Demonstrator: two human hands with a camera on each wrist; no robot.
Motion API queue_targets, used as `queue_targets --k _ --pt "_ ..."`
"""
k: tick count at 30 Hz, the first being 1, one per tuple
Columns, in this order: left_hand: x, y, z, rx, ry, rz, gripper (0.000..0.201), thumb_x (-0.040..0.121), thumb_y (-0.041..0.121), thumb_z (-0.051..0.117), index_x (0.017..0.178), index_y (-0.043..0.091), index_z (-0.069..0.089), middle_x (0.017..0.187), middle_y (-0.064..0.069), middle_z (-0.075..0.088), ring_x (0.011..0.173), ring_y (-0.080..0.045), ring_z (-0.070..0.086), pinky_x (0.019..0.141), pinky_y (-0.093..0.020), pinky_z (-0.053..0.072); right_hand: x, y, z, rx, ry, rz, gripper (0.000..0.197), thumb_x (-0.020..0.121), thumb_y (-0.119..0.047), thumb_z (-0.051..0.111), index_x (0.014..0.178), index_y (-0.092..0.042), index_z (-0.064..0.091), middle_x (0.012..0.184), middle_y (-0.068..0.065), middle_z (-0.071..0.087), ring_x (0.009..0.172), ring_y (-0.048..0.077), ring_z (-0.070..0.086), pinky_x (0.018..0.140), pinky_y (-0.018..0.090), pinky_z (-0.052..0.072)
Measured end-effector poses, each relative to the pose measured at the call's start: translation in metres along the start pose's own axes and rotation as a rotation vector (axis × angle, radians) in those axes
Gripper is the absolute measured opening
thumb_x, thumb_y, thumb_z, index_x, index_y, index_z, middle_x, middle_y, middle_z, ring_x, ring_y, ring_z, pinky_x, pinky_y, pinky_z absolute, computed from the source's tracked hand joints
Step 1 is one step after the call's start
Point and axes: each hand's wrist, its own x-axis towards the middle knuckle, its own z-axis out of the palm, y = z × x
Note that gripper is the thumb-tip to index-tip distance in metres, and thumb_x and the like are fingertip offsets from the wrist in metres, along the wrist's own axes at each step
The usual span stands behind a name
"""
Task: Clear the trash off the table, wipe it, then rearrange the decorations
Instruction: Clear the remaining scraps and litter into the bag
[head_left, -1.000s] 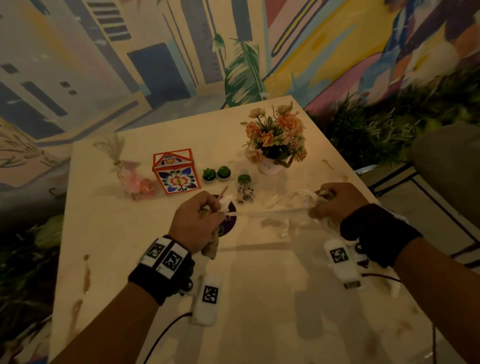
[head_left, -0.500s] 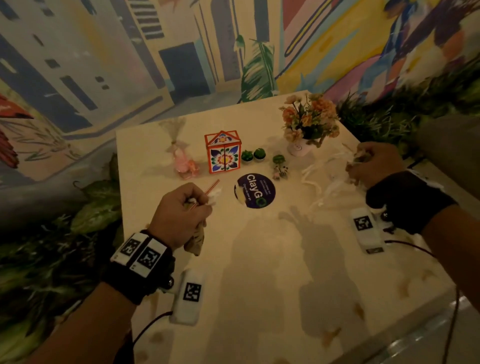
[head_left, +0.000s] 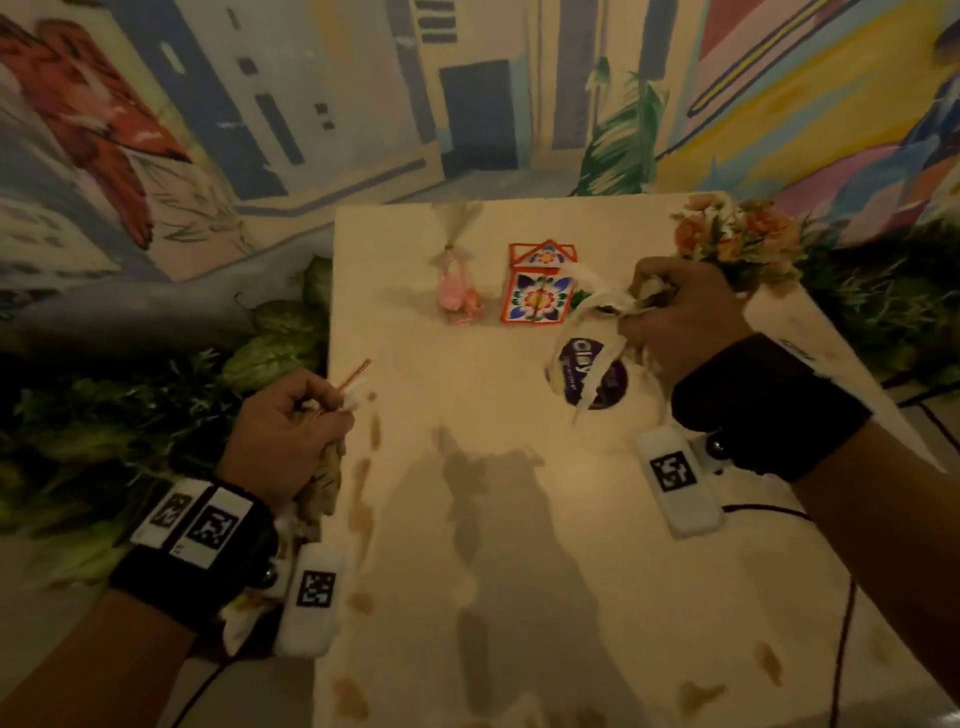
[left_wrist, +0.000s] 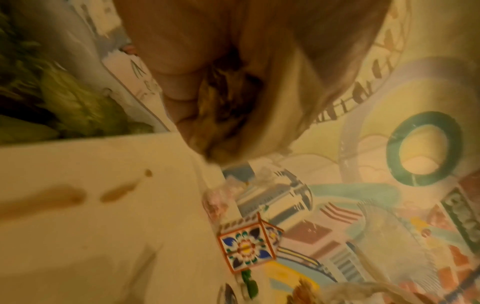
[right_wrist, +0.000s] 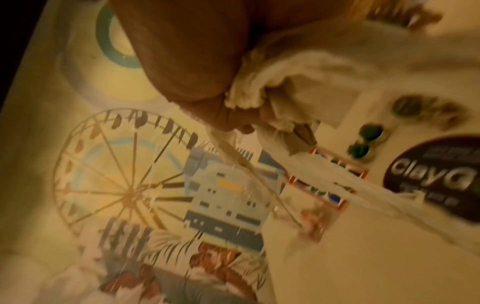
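**Both hands gripping trash above the stained counter**

At about 8 o'clock in the head view, the left hand (head_left: 291, 426) is hovering over the counter's (head_left: 519, 597) left edge, its fingers curling tightly around a crumpled brownish wad of trash (head_left: 324, 478) and pinching a thin red stick (head_left: 353, 374) that is pointing toward 1 o'clock. Brown stains (head_left: 363, 499) are running down the counter just beside that hand.

Toward 12 o'clock, a pink wrapped favour (head_left: 457, 291) is standing on the counter, and just right of it a floral paper box (head_left: 537, 286) with red edges is sitting upright. A round dark purple sticker (head_left: 597, 379) is lying at about 1 o'clock, partly covered by hanging strips.

At 2 o'clock, the right hand (head_left: 685, 317) is closing in a fist around torn white paper strips (head_left: 587, 332), which are dangling above the sticker. Behind that hand, an orange flower arrangement (head_left: 737, 239) is standing near the counter's far right corner.
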Motion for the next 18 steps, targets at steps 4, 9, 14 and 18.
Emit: queue_targets --k 4,9,14,18 --pt "0.0 -0.039 -0.052 0.064 0.092 -0.065 0.026 0.076 -0.003 0.069 0.066 0.016 0.055 0.051 -0.005 0.06 0.04 -0.011 0.053 0.051 -0.028 0.045 -0.008 -0.023 0.082 0.058 -0.147 0.0 0.045 0.068 0.017 0.062 0.067 -0.027 0.053 0.057 -0.017 0.048 0.05 -0.002 0.046 0.063 0.02 0.04" --pt "0.01 -0.098 -0.122 0.141 0.057 -0.132 0.021 0.079 0.002 0.068 0.069 0.014 0.054 0.064 -0.013 0.06 0.053 -0.019 0.058 0.057 -0.031 0.049 -0.031 -0.054 0.197 0.034 -0.348 -0.05 0.045 0.064 0.019 0.053 0.053 -0.021 0.036 0.057 -0.001 0.031 0.058 0.011 0.029 0.058 0.027 0.023" --pt "0.015 -0.162 -0.188 0.242 0.027 -0.169 0.022 0.081 0.005 0.068 0.069 0.016 0.052 0.061 -0.014 0.049 0.05 -0.024 0.043 0.042 -0.024 0.039 -0.063 -0.074 0.307 0.025 -0.44 0.021 0.044 0.062 0.009 0.056 0.047 -0.022 0.029 0.052 -0.005 0.024 0.054 0.012 0.023 0.056 0.025 0.021" --pt "0.019 -0.213 -0.212 0.248 -0.071 -0.278 0.021 0.08 0.005 0.066 0.07 0.016 0.052 0.056 -0.017 0.049 0.046 -0.024 0.044 0.047 -0.032 0.039 -0.085 -0.064 0.38 -0.004 -0.46 0.163 0.046 0.066 0.0 0.062 0.049 -0.026 0.028 0.053 -0.007 0.025 0.051 0.008 0.021 0.056 0.023 0.022"
